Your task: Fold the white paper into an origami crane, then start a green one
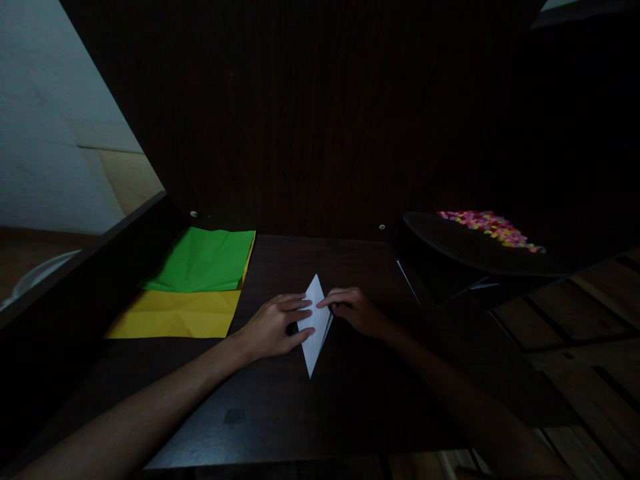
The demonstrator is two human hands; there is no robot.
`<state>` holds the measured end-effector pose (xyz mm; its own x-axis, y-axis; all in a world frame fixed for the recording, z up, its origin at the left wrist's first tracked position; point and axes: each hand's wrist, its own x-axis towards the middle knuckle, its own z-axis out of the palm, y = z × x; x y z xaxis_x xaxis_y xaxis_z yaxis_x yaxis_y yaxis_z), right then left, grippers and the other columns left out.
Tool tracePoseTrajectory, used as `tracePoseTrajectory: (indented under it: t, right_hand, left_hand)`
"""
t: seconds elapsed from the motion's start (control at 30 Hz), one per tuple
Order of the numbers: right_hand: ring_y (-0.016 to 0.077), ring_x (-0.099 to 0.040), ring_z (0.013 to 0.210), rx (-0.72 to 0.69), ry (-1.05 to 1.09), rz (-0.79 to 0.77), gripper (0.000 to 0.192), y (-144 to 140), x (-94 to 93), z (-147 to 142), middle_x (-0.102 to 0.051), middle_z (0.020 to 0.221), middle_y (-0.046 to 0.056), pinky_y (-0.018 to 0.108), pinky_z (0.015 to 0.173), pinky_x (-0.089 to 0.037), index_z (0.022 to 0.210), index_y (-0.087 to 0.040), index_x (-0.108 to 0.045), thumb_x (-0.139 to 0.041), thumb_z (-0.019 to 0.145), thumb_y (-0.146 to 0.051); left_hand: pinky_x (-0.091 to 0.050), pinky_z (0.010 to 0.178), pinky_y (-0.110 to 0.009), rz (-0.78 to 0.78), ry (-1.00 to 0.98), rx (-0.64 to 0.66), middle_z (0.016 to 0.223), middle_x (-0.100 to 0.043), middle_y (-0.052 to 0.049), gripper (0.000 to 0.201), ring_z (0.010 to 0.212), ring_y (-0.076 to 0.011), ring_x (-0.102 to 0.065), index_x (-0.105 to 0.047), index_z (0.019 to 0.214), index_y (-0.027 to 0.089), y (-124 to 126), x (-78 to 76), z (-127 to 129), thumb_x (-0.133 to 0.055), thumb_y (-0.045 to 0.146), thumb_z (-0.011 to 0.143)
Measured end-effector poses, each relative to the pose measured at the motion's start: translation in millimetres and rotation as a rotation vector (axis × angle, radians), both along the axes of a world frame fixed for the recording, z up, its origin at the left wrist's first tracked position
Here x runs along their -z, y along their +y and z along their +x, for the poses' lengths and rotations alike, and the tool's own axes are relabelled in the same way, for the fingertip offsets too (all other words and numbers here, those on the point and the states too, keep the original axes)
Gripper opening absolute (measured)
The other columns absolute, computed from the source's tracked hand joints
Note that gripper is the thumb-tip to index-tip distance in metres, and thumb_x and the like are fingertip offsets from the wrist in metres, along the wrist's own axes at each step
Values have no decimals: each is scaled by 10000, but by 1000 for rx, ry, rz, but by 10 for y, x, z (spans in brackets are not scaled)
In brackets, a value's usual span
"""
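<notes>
A folded white paper diamond (320, 325) is lying on the dark wooden tabletop (210, 420), its long axis running away from the wearer, one point facing forward and the other facing back. The left hand (270, 328) is spreading its fingers and resting them on the left half of the diamond; the thumb is touching lower down, near the centre line. This hand is bearing on the paper from above, not gripping it. The right hand (356, 310) is holding its fingers partly curled, with the index fingertip meeting the upper right face. Whether its thumb is pinching the right edge cannot be told. Along the lower right edge, the layers are standing slightly apart.

Handling: the paper is probably behaving as a very light, thin part, stiffer along stacked folds and soft at single layers. It is likely creasing easily and sliding on the smooth surface unless held down. Preferred hold: flat fingertips at the middle, with a light pinch at the side edge; the narrow points are appearing easiest to bend.

Left of the hands, a green paper sheet (207, 260) is overlapping a yellow paper sheet (175, 313).
</notes>
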<state>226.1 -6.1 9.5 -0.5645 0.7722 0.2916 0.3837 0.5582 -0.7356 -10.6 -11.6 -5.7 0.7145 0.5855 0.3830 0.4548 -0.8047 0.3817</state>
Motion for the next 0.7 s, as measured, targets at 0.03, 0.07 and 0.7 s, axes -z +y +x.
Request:
tracePoseTrajectory:
  t: [0.03, 0.07, 0.7]
  right_hand:
    - [143, -582, 680, -41, -36, 1, 280, 17, -10, 36, -643, 770, 22, 278, 669, -452, 908, -175, -719, -492, 806, -47]
    - [157, -589, 728, -59, -77, 41, 274, 28, -19, 64, -648, 796, 29, 295, 704, -457, 923, -178, -721, -528, 786, -40]
    - [185, -541, 945, -173, -286, 145, 129, -53, -53, 11, -610, 960, 49, 359, 856, -452, 965, -215, -746, -688, 851, -234]
  left_hand:
    - [-489, 994, -480, -9, 3, 10, 1246, -659, -101, 316, 1226, -274, -548, -692, 1147, 185, 5, -18, -6, -610, 351, 891]
    - [-482, 994, -490, -15, 4, 18, 1266, -647, -96, 310, 1246, -280, -521, -685, 1163, 194, 10, -36, -12, -605, 326, 895]
    - [-522, 860, -390, -39, -18, 79, 1088, -699, -99, 274, 951, -224, -591, -717, 1062, 156, 19, -136, -22, -500, 160, 894]
